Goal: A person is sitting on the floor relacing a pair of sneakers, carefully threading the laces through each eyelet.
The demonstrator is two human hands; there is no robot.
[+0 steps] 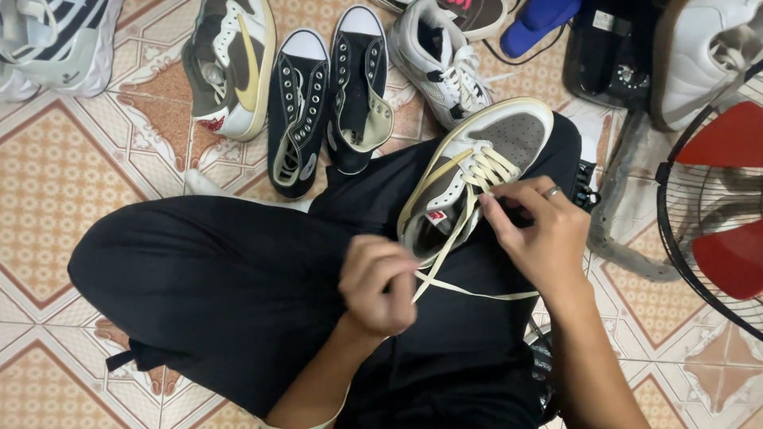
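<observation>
While the grey sneaker (477, 171) rests centre frame, half laced, your left hand (380, 284) pinches the cream lace (445, 238); right hand (531, 230) grips another strand; upper eyelets remain.

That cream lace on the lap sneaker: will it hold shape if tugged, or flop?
Likely floppy: the lace hangs in loose flat curves between the left hand and the sneaker. Probably light, and snag-prone, since the right hand pinches it near the eyelets.

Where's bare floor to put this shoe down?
Free tile lies left of the knee, below the white trainer. A smaller patch sits under the fan. Ahead is crowded: black canvas pair and other shoes. Left hand and right hand hold the laces.
</observation>
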